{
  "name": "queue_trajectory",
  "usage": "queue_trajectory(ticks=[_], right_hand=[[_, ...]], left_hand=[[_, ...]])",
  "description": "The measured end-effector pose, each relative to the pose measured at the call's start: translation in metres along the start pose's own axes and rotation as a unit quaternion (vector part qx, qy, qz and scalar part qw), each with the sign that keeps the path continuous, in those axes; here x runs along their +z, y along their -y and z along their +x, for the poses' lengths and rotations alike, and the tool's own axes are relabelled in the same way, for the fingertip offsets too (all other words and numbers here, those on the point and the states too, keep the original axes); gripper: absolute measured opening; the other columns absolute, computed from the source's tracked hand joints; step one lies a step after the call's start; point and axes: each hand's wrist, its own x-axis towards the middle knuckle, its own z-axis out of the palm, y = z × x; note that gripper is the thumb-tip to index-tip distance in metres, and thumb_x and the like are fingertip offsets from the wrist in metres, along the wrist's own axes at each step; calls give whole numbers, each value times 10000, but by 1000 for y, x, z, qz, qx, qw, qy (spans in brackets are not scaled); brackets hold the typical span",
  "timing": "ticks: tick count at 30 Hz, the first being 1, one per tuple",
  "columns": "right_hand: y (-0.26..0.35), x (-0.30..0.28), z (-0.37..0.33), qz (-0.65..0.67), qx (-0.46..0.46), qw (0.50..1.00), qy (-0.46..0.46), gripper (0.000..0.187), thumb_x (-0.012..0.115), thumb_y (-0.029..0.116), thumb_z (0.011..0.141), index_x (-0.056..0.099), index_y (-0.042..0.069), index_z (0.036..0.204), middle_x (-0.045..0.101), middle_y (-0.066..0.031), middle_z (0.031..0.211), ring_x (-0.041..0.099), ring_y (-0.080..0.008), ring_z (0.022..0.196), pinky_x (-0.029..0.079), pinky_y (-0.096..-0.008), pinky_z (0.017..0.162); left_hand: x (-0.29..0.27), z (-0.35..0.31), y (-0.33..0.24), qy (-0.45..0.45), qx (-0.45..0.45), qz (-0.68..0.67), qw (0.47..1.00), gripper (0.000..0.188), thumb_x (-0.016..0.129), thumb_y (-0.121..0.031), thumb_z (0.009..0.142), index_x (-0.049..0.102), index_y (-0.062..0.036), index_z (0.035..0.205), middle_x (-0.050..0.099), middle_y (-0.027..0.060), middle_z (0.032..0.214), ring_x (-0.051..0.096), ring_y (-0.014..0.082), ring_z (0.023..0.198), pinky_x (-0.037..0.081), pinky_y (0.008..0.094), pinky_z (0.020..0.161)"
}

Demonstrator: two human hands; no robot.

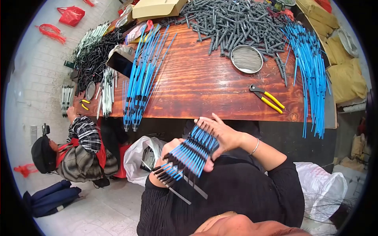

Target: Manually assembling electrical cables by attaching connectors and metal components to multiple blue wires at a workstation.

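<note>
In front of my chest I hold a fan of thin blue rods with black joints (193,151); several dark ends stick out at its near left, along with two flat grey strips. My left hand (172,147) is closed under and around the left side of the rods, its fingers partly hidden behind them. At the far right end my right hand (226,135) grips the rods, with some fingers reaching over the top and a thin bracelet on the wrist. The bundle is tilted and clear of the table edge.
On the reddish wooden table (185,94) lie yellow-handled pliers (272,103), a round tin (247,72) of thin wires, grey plastic parts (232,23) and blue rods (143,74) at left. More blue rods (311,70) overhang at right. A co-worker (78,153) sits at left; white sacks (136,165) flank me.
</note>
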Motion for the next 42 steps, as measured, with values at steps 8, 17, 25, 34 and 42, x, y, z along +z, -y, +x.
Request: queue_trajectory(ticks=[8,17,25,34,42], right_hand=[[13,-3,7,484,-108,867,-55,1291,802,578,463,140,60,1444,286,-121,1449,199,-226,1373,142,-431,1115],[-41,15,-10,766,-13,623,-159,716,549,455,868,294,34,1388,457,-124,1328,434,-170,1221,333,-266,988],[34,-95,-19,-155,34,819,-552,97,527,94,843,585,16,852,566,-80,823,544,-184,713,451,-322,668],[26,-75,35,-382,-59,844,-372,351,699,311,633,415,131,533,365,-7,525,426,-150,458,301,-280,418],[21,-90,47,-396,-100,835,-367,354,694,279,623,389,138,516,367,5,501,415,-147,425,296,-287,402]], left_hand=[[18,-1,13,67,85,11,994,126,629,-45,770,680,44,843,684,149,871,677,246,795,550,332,700],[-11,111,104,0,476,270,837,225,660,-86,763,671,-31,981,681,89,933,656,185,841,515,315,736],[1,143,99,-179,276,23,944,116,615,-18,814,683,-25,908,675,61,803,597,106,703,470,238,630],[-8,135,109,-150,323,49,933,332,727,-86,719,609,16,1013,644,88,884,582,135,808,470,283,720],[-37,139,84,-302,398,93,861,456,793,-122,638,588,24,1018,644,112,916,596,180,894,469,329,813]])
